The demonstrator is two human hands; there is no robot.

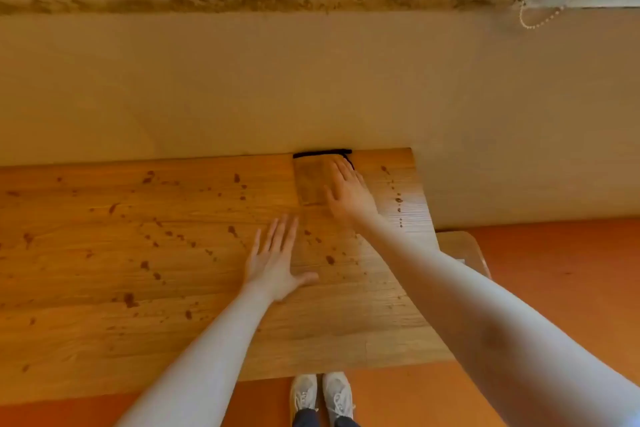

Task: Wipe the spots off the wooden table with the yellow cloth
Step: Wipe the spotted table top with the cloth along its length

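Two bare hands were on the wooden table (104, 288), both palm down.

Right hand (349, 194): at 12 o'clock on the table, against the far edge by the wall. Fingers were straight and close together, thumb spread to the left, lying flat on the right part of the yellow cloth (310, 184). It pressed rather than gripped; nothing was curled round the fabric.

Left hand (275, 260): at 7 o'clock from the right hand, near but apart from it and from the cloth. Fingers were straight and slightly fanned, thumb out to the right, flat on bare wood, holding nothing.

Yellow cloth: folded to a rectangle, dull ochre, close in tone to the wood, with a black trim (322, 153) along its far side that curved down at the right corner. It lay at the table's far edge, touching the wall line.

Spots (145, 265): many dark brown marks, scattered thickly at 9 o'clock from the hands, a few between them, and a thin line (398, 199) at 3 o'clock from the right hand.

Surroundings: a beige wall (242, 80) with a stained band at 12 o'clock; a bead cord (540, 19) at 1 o'clock; orange floor (554, 270) at 3 and 6 o'clock; a pair of white shoes (322, 395) at 6 o'clock, below the near table edge.
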